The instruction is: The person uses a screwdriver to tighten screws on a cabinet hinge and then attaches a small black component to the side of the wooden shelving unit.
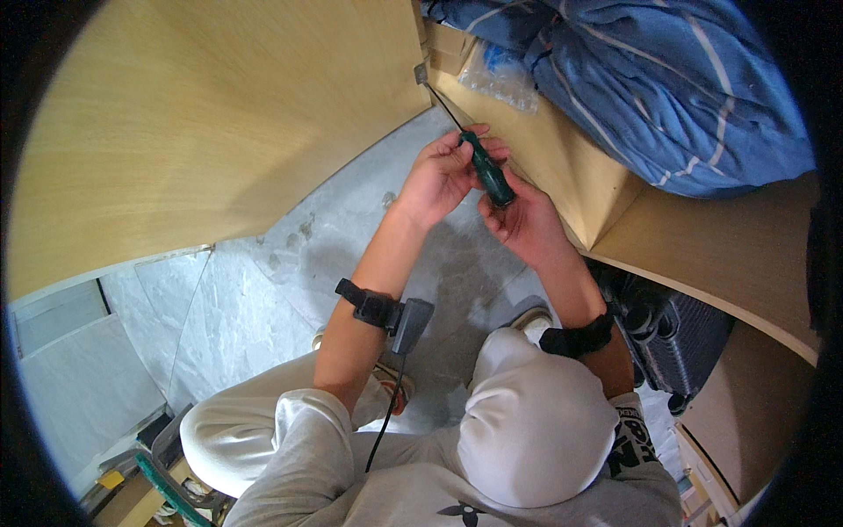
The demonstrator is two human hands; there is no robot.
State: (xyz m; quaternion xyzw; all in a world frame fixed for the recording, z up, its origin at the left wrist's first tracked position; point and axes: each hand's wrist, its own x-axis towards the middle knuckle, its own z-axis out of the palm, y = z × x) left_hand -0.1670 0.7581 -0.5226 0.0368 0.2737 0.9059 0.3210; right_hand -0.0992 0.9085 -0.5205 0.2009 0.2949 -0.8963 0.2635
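Observation:
A screwdriver with a dark green handle [492,176] points up and to the left, and the tip of its long thin shaft meets a small metal hinge [421,74] on the edge of a wooden door [219,105]. My left hand [436,176] is closed around the front of the handle, where the shaft begins. Lower down, my right hand [529,221] has its fingers and thumb about the butt end of the same handle. Exactly how the tip sits in the hinge is too small to make out.
On the wooden cabinet shelf [562,162] lie blue striped bedding [650,88] and a clear plastic bag [500,75]. A dark ribbed suitcase [680,334] stands below that shelf. Grey marble tiles [325,233] cover the floor. A green-handled tool [167,487] lies at lower left.

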